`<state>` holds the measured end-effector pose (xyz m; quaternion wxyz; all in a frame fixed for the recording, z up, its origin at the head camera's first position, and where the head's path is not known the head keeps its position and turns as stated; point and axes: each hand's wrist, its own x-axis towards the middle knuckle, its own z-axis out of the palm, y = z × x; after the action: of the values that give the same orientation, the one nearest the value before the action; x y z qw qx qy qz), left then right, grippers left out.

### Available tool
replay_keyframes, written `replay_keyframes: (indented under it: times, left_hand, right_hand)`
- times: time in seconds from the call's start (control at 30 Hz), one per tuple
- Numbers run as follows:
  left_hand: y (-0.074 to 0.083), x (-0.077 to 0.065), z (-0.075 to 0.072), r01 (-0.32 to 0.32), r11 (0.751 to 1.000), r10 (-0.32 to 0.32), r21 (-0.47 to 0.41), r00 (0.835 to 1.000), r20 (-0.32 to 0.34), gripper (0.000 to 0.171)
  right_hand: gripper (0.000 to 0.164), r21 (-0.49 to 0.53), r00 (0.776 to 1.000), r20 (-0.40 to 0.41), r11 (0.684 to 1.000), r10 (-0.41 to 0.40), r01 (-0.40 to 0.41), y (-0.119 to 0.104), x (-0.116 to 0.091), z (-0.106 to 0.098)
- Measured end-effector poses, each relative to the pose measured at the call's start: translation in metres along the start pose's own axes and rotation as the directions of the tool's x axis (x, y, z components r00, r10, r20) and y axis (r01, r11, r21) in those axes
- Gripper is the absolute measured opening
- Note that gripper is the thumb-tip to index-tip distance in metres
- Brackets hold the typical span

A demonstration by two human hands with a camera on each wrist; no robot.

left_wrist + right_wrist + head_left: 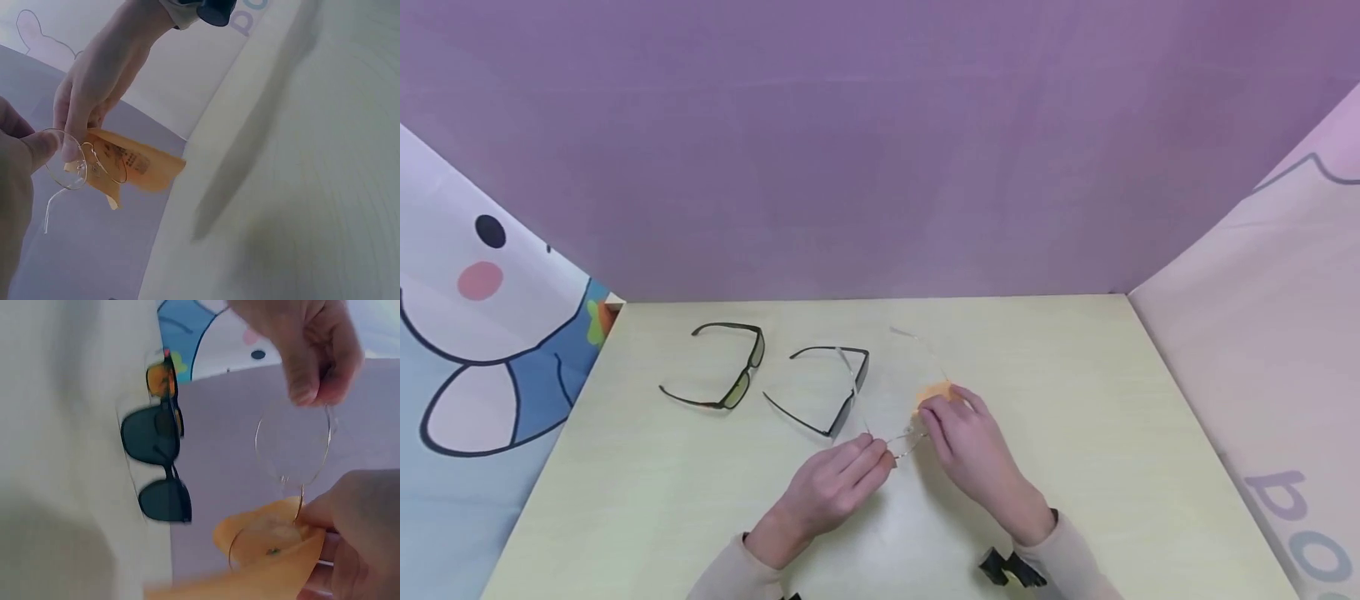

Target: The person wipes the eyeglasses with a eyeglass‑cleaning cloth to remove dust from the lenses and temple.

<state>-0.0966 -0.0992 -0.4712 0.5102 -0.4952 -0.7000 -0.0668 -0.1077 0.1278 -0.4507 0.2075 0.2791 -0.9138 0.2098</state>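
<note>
Thin wire-rimmed glasses (67,161) with clear lenses hang above the table between both hands. My left hand (838,485) pinches them at the outer side of one lens. In my right hand (976,457) is an orange cloth (934,392), gripped around the other lens. The right wrist view shows that cloth (256,575) folded against the lens, with the right fingers partly hidden behind it. Both clear temples stick out away from me, one of them passing in front of the dark glasses in the head view.
Black-framed sunglasses (844,412) lie on the table (1075,400) just beyond the left hand. Farther left lies a second black pair with yellowish lenses (737,389). A purple panel (880,167) stands along the back, with printed cloth panels at both sides.
</note>
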Motion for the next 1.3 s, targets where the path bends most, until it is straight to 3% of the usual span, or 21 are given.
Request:
replay_keyframes:
  times: [0.1, 0.3, 0.57, 0.8, 1.07, 1.17, 1.3]
  left_hand:
    - [0.001, -0.001, 0.0, 0.014, 1.0, -0.014, -0.005, 1.0, -0.002, 0.023]
    - [0.001, 0.0, -0.001, 0.021, 1.0, -0.021, 0.004, 1.0, -0.003, 0.023]
    - [-0.001, 0.001, -0.001, 0.072, 0.997, -0.072, -0.005, 0.997, 0.013, 0.027]
    - [-0.001, 0.001, 0.0, 0.071, 0.997, -0.071, -0.004, 0.997, 0.01, 0.026]
    - [0.001, -0.002, 0.0, 0.096, 0.995, -0.096, -0.003, 0.995, 0.029, 0.027]
    - [0.002, -0.003, 0.0, 0.098, 0.995, -0.098, -0.004, 0.995, 0.036, 0.027]
    - [0.003, -0.003, 0.001, 0.095, 0.995, -0.095, -0.008, 0.995, 0.038, 0.026]
  right_hand:
    - [0.004, 0.025, 1.0, -0.022, 1.0, -0.016, 0.017, -0.001, 0.0, -0.001]
    - [0.004, -0.057, 0.995, -0.096, 0.998, 0.011, -0.017, 0.004, 0.002, -0.001]
    - [0.012, 0.064, 0.993, -0.118, 0.997, -0.025, 0.032, 0.003, 0.0, 0.002]
    - [0.008, -0.047, 0.978, -0.198, 0.998, -0.058, 0.049, 0.01, 0.002, 0.0]
    - [0.018, 0.005, 0.979, -0.182, 0.995, -0.096, 0.098, 0.003, -0.003, 0.0]
    - [0.027, -0.025, 0.974, -0.212, 0.996, -0.084, 0.08, 0.006, -0.003, -0.001]
    - [0.025, -0.058, 0.973, -0.223, 0.997, -0.059, 0.047, 0.01, -0.003, -0.002]
